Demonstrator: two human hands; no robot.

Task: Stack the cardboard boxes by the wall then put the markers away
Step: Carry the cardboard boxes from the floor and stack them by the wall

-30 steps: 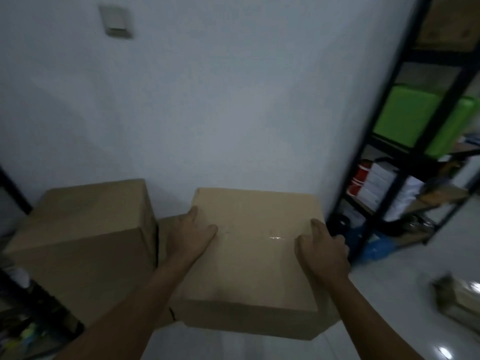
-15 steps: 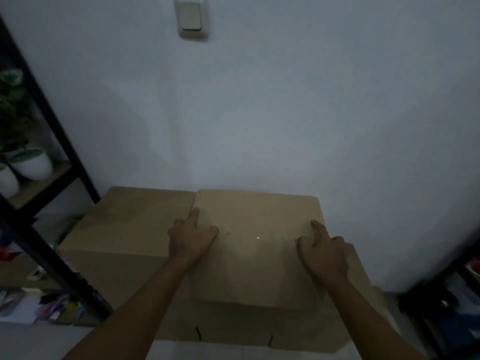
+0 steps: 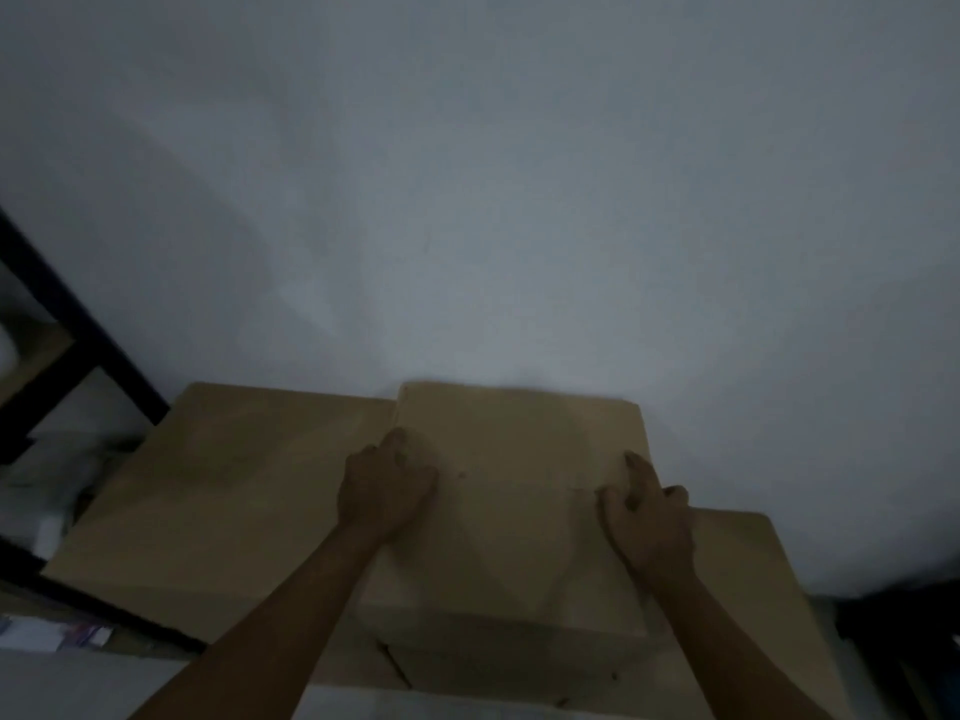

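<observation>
A brown cardboard box (image 3: 519, 491) sits against the white wall, on top of a wider cardboard box (image 3: 748, 589) whose top shows to its right and front. My left hand (image 3: 384, 485) grips the upper box at its left edge, thumb on top. My right hand (image 3: 649, 517) grips its right edge the same way. Another tall cardboard box (image 3: 223, 491) stands directly to the left, touching it. No markers are visible.
A black metal shelf frame (image 3: 78, 330) stands at the left, with papers (image 3: 52, 634) low beside it. A dark object (image 3: 904, 631) sits at the lower right. The white wall (image 3: 493, 200) fills the upper view. The room is dim.
The view swung left from the right-hand shelving to the wall. The box in my hands came down over the wider box and closer to the wall, beside the left box.
</observation>
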